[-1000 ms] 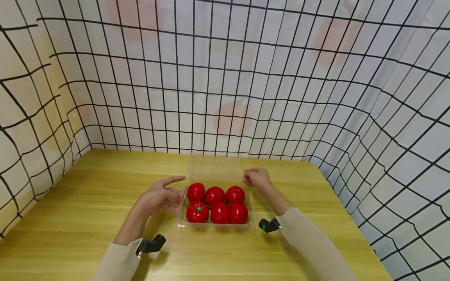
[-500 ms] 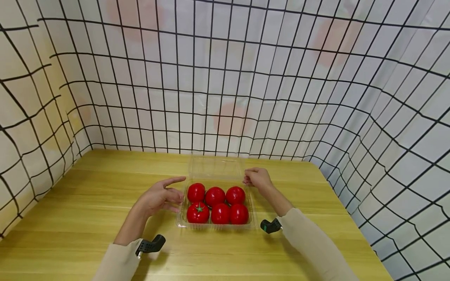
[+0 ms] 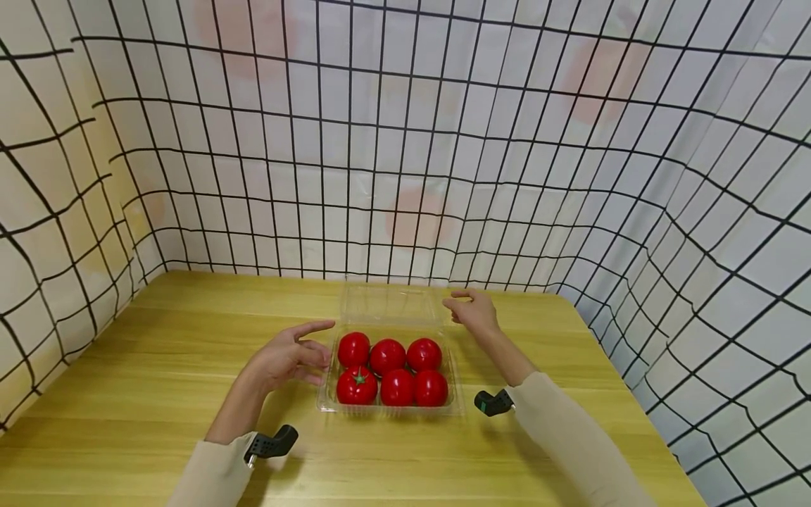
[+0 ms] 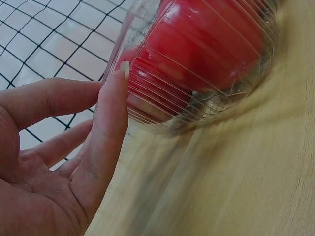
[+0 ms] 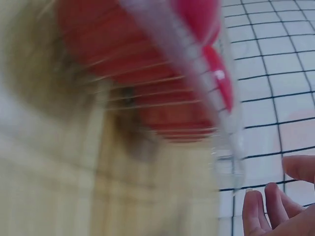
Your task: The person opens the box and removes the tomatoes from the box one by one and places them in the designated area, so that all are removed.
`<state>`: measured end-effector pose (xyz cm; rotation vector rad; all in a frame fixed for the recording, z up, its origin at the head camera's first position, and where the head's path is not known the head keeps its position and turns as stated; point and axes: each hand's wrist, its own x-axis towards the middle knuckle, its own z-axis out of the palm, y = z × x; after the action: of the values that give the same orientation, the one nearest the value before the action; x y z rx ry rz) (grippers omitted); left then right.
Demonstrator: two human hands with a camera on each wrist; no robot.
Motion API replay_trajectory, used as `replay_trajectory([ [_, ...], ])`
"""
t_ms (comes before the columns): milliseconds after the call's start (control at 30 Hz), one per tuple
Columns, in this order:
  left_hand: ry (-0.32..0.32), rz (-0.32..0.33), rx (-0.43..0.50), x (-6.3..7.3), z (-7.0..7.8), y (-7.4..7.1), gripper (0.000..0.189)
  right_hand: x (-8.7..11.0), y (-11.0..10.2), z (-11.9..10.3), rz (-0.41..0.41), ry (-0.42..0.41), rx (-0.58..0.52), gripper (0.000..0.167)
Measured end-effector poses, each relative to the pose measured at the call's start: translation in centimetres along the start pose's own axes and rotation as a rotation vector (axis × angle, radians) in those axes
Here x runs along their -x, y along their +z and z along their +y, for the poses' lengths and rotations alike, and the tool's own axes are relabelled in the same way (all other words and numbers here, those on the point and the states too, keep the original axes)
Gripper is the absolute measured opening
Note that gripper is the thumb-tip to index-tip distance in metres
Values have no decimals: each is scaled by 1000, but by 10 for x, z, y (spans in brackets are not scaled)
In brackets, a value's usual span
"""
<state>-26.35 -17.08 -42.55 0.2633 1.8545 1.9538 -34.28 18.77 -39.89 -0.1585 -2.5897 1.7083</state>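
A clear plastic clamshell box (image 3: 391, 410) stands at mid-table with several red tomatoes (image 3: 397, 386) in two rows. One tomato (image 3: 356, 384) shows its green calyx upward. The transparent lid (image 3: 389, 303) lies folded back, away from the person. My left hand (image 3: 288, 359) touches the box's left side with extended fingers; in the left wrist view a fingertip (image 4: 115, 81) rests at the ribbed wall. Beyond the box's right back corner, my right hand (image 3: 475, 313) hovers beside the lid. Its thumb and fingers stand apart, holding nothing, in the right wrist view.
The yellow wood-grain table (image 3: 209, 331) is enclosed at the back and both sides by a white curtain (image 3: 405, 141) with a black grid pattern. A black wrist device (image 3: 274, 442) sits on the left sleeve, another (image 3: 493, 403) on the right.
My right hand has left the box's right back corner, moving farther back and slightly right, and its fingers have spread. My left hand and the tomatoes have stayed in place.
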Motion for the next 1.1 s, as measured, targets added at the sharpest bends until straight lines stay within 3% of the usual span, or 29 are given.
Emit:
replay_trajectory([
  [533,-5,42,7,-2,-2,1,77,22,5,-42,-194,-138,5,49],
  [800,-7,49,7,-1,-3,-1,78,31,17,-49,-278,-179,68,57],
  [1100,-13,51,12,-2,-2,1,77,40,35,-50,-314,-248,98,57],
])
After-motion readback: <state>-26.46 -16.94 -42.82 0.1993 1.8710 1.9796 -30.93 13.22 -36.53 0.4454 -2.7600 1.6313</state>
